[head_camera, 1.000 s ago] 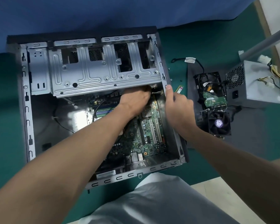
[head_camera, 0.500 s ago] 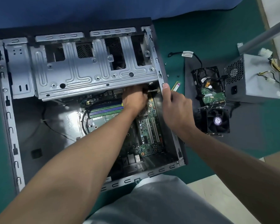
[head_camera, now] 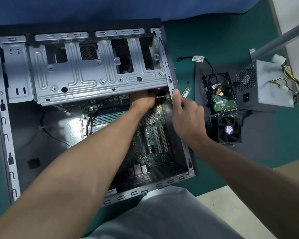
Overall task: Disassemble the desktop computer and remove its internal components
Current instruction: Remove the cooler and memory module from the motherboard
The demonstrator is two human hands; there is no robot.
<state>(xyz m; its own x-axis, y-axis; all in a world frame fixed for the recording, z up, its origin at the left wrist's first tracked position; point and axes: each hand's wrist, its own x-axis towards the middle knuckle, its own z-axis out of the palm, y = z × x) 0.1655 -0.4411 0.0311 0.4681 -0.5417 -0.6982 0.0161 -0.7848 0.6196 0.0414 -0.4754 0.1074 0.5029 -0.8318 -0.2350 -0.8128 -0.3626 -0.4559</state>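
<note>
We find the left hand [head_camera: 142, 100] reaching under the drive cage [head_camera: 97, 75] — fingers hidden, grip indeterminate; right hand [head_camera: 186, 116] clamped on the case [head_camera: 6, 128] wall — palm unseen.

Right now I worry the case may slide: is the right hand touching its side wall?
Touching. Head view shows the right hand with its thumb on the case's side wall rim.

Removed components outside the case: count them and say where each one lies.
4, perhaps more hidden: memory stick beside the case; hard drive right of it; fan below the drive; power supply far right.
</note>
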